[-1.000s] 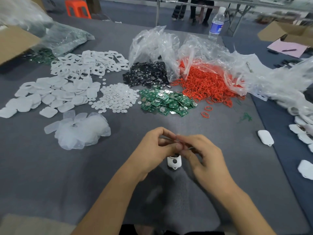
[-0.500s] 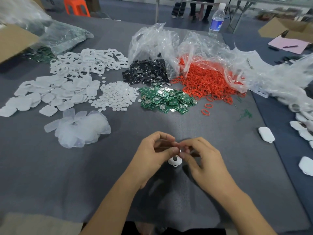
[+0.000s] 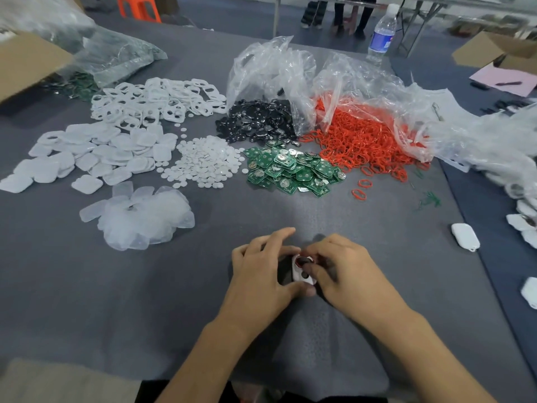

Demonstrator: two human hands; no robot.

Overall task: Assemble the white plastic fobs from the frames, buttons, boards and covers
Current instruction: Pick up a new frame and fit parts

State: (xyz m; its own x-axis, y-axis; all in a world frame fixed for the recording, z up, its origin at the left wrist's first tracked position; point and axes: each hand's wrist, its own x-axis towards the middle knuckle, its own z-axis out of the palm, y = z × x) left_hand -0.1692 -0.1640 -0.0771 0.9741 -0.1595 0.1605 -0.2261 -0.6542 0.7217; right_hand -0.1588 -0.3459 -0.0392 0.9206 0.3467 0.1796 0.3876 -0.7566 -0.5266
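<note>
Grip on fob (image 3: 297,271): left hand (image 3: 261,276), right hand (image 3: 347,276)

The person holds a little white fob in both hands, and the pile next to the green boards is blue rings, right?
Not quite. The head view shows that the rings beside the green boards are red, not blue. The rest is right: the left hand and the right hand both hold the little white fob.

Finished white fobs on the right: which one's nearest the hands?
The lone fob, leftmost of them and closest to the right hand. The other fobs lie further right, at the picture's edge.
</note>
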